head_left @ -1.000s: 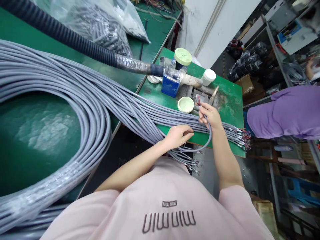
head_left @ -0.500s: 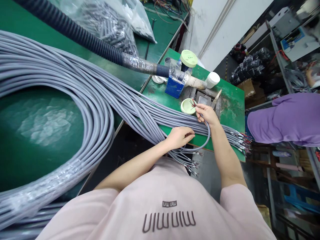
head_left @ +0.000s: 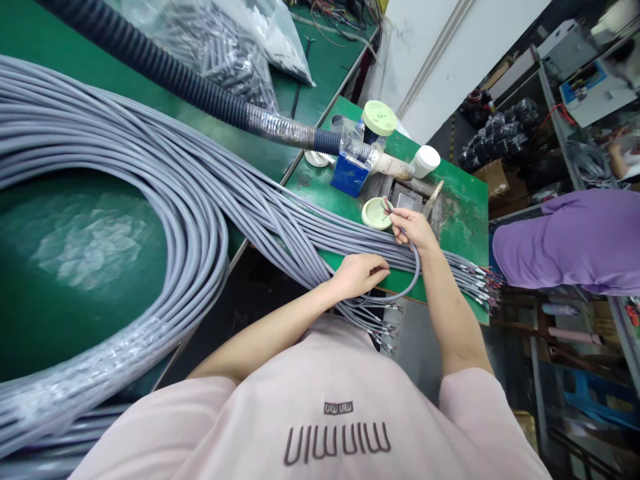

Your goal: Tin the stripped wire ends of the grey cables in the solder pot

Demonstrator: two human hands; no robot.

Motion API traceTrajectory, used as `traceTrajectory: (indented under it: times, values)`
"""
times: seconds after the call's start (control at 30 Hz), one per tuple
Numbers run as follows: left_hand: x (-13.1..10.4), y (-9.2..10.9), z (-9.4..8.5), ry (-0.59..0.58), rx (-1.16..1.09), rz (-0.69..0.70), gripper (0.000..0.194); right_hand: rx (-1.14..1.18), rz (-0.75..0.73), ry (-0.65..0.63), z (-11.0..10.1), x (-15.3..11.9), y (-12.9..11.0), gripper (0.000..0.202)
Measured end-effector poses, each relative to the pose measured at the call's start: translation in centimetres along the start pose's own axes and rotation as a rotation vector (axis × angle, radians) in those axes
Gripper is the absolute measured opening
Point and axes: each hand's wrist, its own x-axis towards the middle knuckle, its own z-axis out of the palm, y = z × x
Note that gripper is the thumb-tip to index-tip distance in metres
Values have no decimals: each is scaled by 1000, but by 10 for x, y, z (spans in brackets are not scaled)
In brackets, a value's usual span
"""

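Observation:
My right hand [head_left: 413, 229] pinches the end of a grey cable [head_left: 418, 263] between thumb and fingertips. Its stripped end, with thin red and dark wires [head_left: 386, 207], reaches over a shallow pale green dish [head_left: 369, 217]. From that hand the cable bends down in a loop and back toward my left. My left hand [head_left: 361, 275] lies over the bundle of grey cables [head_left: 300, 230], fingers curled and thumb drawn in; what they close on is hidden. More cable ends [head_left: 383, 327] hang below it, near my shirt.
Behind the dish are a blue box [head_left: 347, 175], a ribbed extraction hose [head_left: 280, 128], a green-lidded jar [head_left: 379, 118] and a white tub [head_left: 426, 160]. A large cable coil [head_left: 195, 220] fills the left bench. A person in purple [head_left: 570, 240] is at the right.
Both hands and the held cable keep nearly the same place. The view has shifted very slightly.

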Motion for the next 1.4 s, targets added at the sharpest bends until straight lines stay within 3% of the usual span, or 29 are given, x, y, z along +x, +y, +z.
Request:
traceTrajectory:
  times: [0.1,0.27,0.5,1.0,1.4]
  values:
    - [1,1,-2,-15,7,-12,19,45,-78,33,-8,-3,-5,37]
    - [2,3,-7,-82,-7,-56,19,76,-186,233,-38,2,-6,38]
    - [4,0,-9,-64,-86,-63,20,53,-78,386,-59,25,10,38]
    - [5,1,-10,-79,-84,-77,19,-43,-2,399,-62,41,12,20]
    - [6,0,-9,-78,-97,-75,19,-100,40,366,-60,45,6,21]
